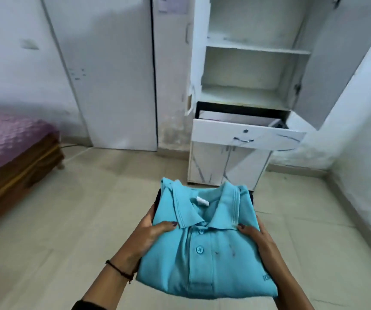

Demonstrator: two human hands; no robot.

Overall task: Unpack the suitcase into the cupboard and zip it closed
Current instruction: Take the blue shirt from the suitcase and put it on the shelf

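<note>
Teal polo (204, 249), folded, looked soft, light, floppy, held at 6 o'clock, cupboard (247, 48) at 1. Left grip (151, 233) and right grip (254, 236) clamped its side edges, thumbs on top, best hold I'd guess.

Soft, dim, bluish indoor light; the bed (12, 139) at left blurs, and the cupboard (258, 49) bows with wide-angle distortion.
</note>
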